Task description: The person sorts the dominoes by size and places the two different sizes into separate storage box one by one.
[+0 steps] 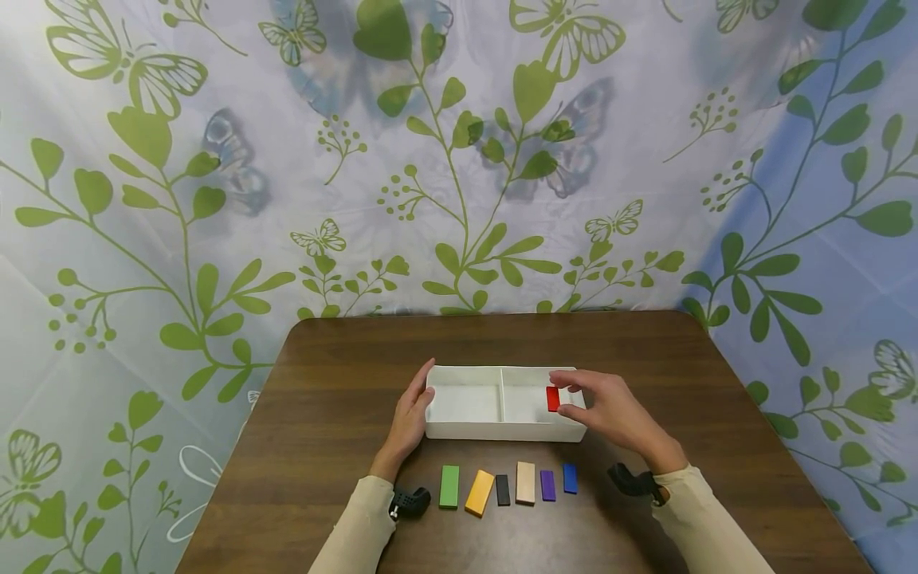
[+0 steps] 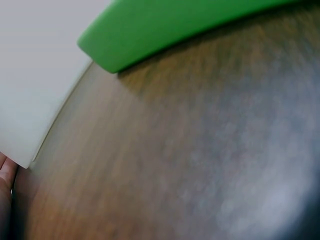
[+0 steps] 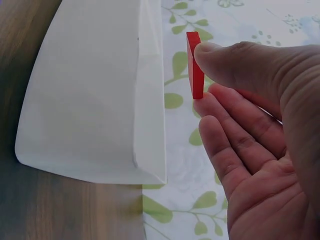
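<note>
A white two-compartment box (image 1: 468, 431) sits on the table, its compartments side by side. My left hand (image 1: 409, 418) lies along its left end, fingers straight against the outside and thumb near the rim. Over the right compartment, my right hand (image 1: 610, 406) pinches a small red block (image 1: 553, 399) by thumb and fingers. In the right wrist view the red block (image 3: 196, 65) stands on edge above the box wall (image 3: 85, 100), apart from it. The left wrist view catches only a bit of my left fingers (image 2: 6, 172) at the box corner.
In front of the box lies a row of blocks: green (image 1: 449, 487), yellow-orange (image 1: 480, 493), black (image 1: 503, 490), light wood-coloured (image 1: 525, 483), purple (image 1: 548, 485) and blue (image 1: 570, 478). Behind the brown table (image 1: 344, 359) hangs a leaf-and-butterfly curtain (image 1: 459, 159).
</note>
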Available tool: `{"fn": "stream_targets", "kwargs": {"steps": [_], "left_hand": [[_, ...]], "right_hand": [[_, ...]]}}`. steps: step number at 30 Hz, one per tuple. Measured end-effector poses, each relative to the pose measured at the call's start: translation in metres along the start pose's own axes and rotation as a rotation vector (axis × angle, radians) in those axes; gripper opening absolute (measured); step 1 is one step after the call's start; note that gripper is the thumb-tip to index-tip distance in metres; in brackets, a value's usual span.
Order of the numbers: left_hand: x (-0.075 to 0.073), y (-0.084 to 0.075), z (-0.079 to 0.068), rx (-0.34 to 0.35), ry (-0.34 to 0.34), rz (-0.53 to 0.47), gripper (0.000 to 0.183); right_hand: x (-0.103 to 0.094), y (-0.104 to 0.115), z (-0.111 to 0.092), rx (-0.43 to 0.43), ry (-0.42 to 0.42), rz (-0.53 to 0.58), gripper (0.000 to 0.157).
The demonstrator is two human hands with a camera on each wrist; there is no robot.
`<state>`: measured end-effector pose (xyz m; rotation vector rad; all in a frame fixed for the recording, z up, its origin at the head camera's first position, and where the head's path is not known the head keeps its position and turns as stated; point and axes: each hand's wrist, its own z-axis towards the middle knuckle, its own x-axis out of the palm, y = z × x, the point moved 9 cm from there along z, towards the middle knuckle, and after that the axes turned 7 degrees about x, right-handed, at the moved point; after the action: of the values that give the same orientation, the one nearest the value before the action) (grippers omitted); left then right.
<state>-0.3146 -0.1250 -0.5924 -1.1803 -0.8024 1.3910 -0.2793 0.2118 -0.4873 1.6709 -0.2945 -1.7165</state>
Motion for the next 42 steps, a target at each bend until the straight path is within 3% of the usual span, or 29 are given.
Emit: {"fn": "stream_targets", "kwargs": {"steps": [16, 42], "left_hand": [[0.001, -0.003, -0.001, 0.014, 0.002, -0.009, 0.054], [0.001, -0.002, 0.000, 0.034, 0.016, -0.008, 0.053]], "right_hand": [[0.021, 0.001, 0.017, -0.011, 0.051, 0.073, 0.054], [0.064, 0.010, 0.047, -0.036, 0.154, -0.007, 0.050]]}}
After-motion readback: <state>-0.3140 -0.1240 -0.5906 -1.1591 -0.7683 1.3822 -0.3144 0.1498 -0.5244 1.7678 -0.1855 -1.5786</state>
